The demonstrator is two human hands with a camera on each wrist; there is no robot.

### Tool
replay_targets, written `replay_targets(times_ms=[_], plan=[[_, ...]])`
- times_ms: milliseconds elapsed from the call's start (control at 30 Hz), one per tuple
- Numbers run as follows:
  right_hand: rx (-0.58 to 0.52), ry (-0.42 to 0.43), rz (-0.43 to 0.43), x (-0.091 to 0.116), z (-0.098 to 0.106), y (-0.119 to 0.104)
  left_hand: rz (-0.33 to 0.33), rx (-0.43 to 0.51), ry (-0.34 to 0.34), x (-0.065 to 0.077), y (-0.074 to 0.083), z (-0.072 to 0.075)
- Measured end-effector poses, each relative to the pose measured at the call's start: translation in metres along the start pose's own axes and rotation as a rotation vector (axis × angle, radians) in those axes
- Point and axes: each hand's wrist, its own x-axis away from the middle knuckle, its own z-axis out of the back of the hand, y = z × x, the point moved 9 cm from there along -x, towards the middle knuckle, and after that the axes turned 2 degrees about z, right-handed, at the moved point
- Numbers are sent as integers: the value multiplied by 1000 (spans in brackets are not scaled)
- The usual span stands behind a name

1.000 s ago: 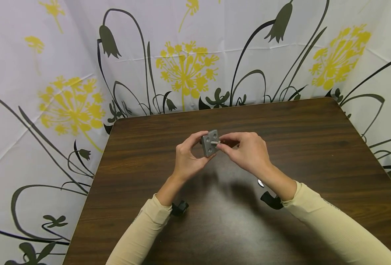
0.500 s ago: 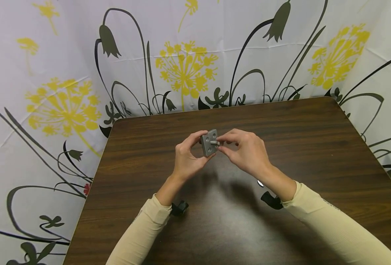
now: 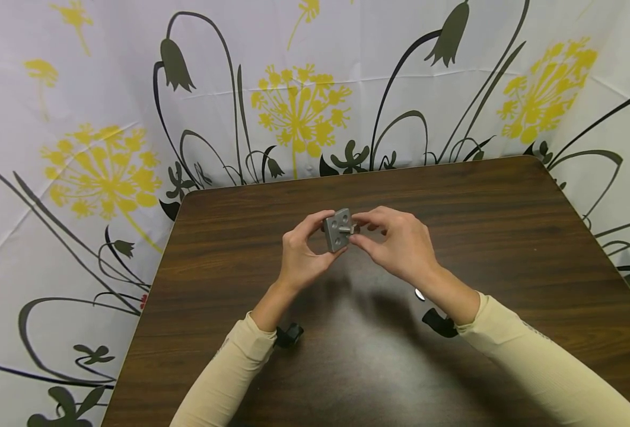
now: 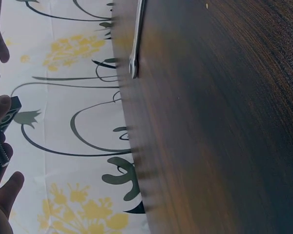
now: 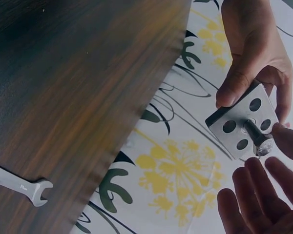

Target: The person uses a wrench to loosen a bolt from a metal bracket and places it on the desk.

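Observation:
My left hand (image 3: 301, 252) grips a grey square metal plate (image 5: 229, 127) by its edges, held up above the table. The plate has several round holes, and a hex-head bolt (image 5: 258, 136) sticks out of its middle. On the plate's other side, in the left wrist view, the bolt's threaded end (image 4: 0, 148) shows beside the left fingers. My right hand (image 3: 400, 243) pinches at the bolt's head with thumb and fingertips. A wrench (image 5: 19, 185) lies on the table, mostly hidden under the right forearm in the head view.
The dark wood-grain table (image 3: 240, 237) spreads beneath both hands. A white curtain (image 3: 325, 35) with yellow and grey flower prints hangs along its far edge and sides. Black wrist straps (image 3: 290, 335) sit under both forearms.
The right fingers shift slightly around the bolt's head, the fingertips changing their placement on it. The left hand and the plate stay in place.

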Motion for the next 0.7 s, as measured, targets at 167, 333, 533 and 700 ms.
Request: replay_targets(times_ms=[167,333,533,700], plan=[[5,-7,-105,-2,1,8,-4,6,1,-1,1,1],[-1,-32,-199,-3,0,15,-2,1,-2,-2,0,0],[-36,-68,-219,-4,-5,15,-3,1,-4,-3,0,0],[-51,-54,-172,-7,-5,12,-4,-1,3,-3,-1,1]])
